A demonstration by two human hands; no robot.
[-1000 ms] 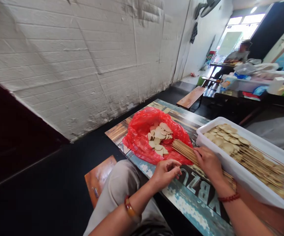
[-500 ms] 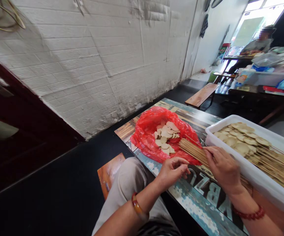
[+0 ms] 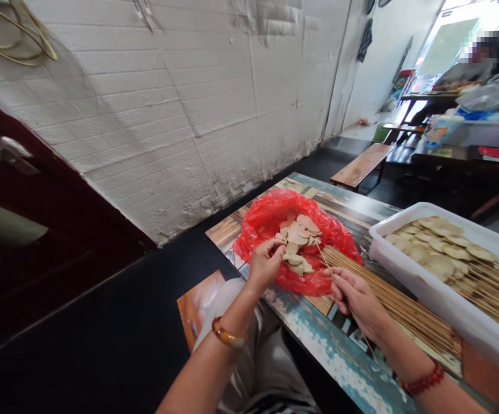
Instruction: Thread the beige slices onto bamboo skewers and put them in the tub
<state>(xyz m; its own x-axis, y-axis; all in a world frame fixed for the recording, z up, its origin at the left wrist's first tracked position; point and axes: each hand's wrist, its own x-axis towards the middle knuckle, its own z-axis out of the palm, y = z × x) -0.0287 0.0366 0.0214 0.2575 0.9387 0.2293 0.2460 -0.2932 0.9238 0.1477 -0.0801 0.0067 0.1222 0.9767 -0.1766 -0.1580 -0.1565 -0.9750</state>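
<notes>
From where I stand, the left hand point(image 3: 267, 263) has a short, open way to the slices point(image 3: 298, 234) from the near side, while the red bag point(image 3: 258, 221) bunches up higher behind them. The right hand point(image 3: 357, 299) grips one skewer point(image 3: 324, 258); the skewer bundle point(image 3: 404, 307) and then the white tub's point(image 3: 430, 293) raised wall bar a low sweep outward. Room remains overhead and along the table's point(image 3: 318, 345) near edge.

Beyond the left fingers point(image 3: 273, 247), the bag point(image 3: 260, 217) is glowing bright red, slices point(image 3: 296, 234) inside showing pale beige. Beside the right fingers point(image 3: 346, 282), skewers point(image 3: 387, 294) are showing golden tan; beyond, the tub point(image 3: 404, 273) is gleaming white. Below both, the tabletop point(image 3: 313, 329) is showing blue-white mottling.
</notes>
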